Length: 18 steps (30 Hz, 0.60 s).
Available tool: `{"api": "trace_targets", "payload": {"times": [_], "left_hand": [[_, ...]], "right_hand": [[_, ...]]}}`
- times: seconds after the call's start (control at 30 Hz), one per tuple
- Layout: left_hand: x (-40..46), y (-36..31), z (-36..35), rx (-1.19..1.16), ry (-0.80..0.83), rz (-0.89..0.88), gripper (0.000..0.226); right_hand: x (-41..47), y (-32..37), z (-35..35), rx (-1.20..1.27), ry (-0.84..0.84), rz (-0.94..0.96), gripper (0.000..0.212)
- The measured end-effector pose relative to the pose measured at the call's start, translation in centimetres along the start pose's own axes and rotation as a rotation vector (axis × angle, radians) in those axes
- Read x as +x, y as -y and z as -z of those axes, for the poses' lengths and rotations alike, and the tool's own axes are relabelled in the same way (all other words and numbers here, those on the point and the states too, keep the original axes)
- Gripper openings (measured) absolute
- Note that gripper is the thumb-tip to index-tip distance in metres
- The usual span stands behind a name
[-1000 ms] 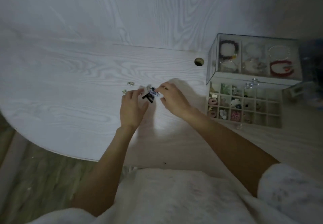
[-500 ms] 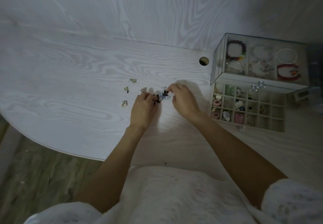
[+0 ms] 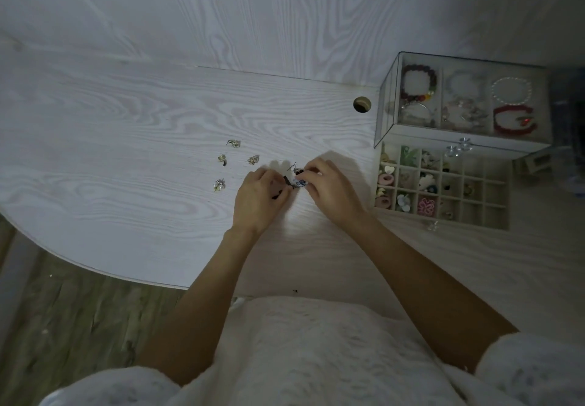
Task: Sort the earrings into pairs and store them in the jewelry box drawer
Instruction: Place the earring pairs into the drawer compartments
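1. Four small gold-toned earrings lie loose on the white table (image 3: 126, 139), well apart from the box, at about ten o'clock from the hands: the top earring (image 3: 233, 143), the left earring (image 3: 222, 158), the heart-like earring (image 3: 253, 159) and the flower-like earring (image 3: 219, 185). None is touched; whether they match is too small to tell. By my reading these are still to be paired.

2. The left hand (image 3: 258, 199) has its fingers curled, pinching a small dark piece (image 3: 286, 181) at its one o'clock side.

3. Between the two hands sits the blue-and-white earring (image 3: 300, 183), with hook wires showing just above at twelve o'clock. How many earrings make up this cluster I cannot tell.

4. The right hand (image 3: 329, 190) curls its fingertips onto that same earring from the three o'clock side. It seems a pair is being matched.

5. At three o'clock from the hands the jewelry box drawer (image 3: 493, 215) stands pulled open. Its left compartments already hold earrings, so part of the job looks done; several right-hand cells appear empty.

6. Behind the drawer, at twelve o'clock from it, the glass box top (image 3: 384, 111) holds bracelets.
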<state>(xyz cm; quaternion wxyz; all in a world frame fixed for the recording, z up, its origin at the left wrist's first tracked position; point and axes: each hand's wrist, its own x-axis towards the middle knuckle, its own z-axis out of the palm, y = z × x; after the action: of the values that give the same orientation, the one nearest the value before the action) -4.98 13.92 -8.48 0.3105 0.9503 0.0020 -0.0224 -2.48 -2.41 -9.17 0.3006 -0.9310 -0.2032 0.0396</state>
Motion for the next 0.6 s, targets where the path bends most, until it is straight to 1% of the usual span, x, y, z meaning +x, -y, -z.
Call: {"api": "trace_targets", "payload": {"times": [0.1,0.13,0.2,0.27,0.33,0.43,0.6], "left_hand": [[0.4,-0.9,-0.6,0.005,0.086,-0.055,0.035],[0.4,-1.1,-0.8,0.009,0.103,-0.059,0.035],[0.4,-1.3,-1.0,0.001,0.104,-0.066,0.029],[0.3,-1.3,-0.9,-0.030,0.104,-0.043,0.022],[0.2,-1.3,-0.7,-0.044,0.111,-0.010,0.018],[0.0,-1.3,-0.7,-0.056,0.134,-0.017,0.015],[-0.3,-1.2,-0.8,0.019,0.178,-0.127,0.012]], "right_hand": [[-0.9,0.0,0.3,0.010,-0.055,-0.014,0.020],[-1.1,0.0,0.4,0.002,-0.059,-0.019,0.019],[-1.4,0.0,0.4,-0.009,-0.048,-0.050,0.022],[-1.4,0.0,0.7,0.014,-0.018,-0.114,0.030],[-1.4,0.1,0.8,0.059,-0.002,-0.179,0.037],[-2.1,0.2,0.9,0.083,0.014,-0.230,0.041],[-2.9,0.1,1.0,0.037,0.076,-0.242,0.021]]}}
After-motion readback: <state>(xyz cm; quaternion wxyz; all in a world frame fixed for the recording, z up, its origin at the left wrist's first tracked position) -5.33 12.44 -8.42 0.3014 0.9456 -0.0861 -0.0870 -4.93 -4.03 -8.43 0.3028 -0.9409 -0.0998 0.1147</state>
